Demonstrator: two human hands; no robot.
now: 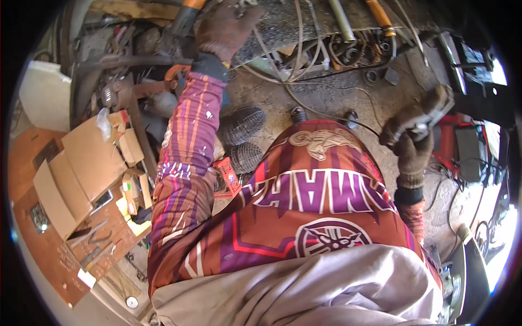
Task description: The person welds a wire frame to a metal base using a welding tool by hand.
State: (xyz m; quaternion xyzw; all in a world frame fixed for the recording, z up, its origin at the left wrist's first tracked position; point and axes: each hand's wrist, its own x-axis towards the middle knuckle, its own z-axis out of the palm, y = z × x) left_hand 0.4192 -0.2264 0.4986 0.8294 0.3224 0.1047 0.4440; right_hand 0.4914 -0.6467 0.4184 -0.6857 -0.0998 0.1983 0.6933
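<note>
My left hand [228,33], in a worn brown glove, reaches over the dark workbench [277,41] at the top. A small pale metal bit shows by its fingers, which are mostly hidden at the upper edge, so its grip is unclear. Off to the right, my right hand [414,157] wears a grey-brown knit glove. Its fingers are closed round a dusty, elongated grey-brown tool [416,117], tilted up to the right. A dark cord appears to lead to this tool; its exact kind is hard to make out.
Orange-handled tools [380,19] and a metal pipe [341,22] lie on the bench. Cables [299,81] hang toward the floor. Left stands a brown table [49,255] with opened cardboard boxes [92,163]. A red-and-black machine [462,146] stands right; dark woven-looking shapes [242,125] lie below.
</note>
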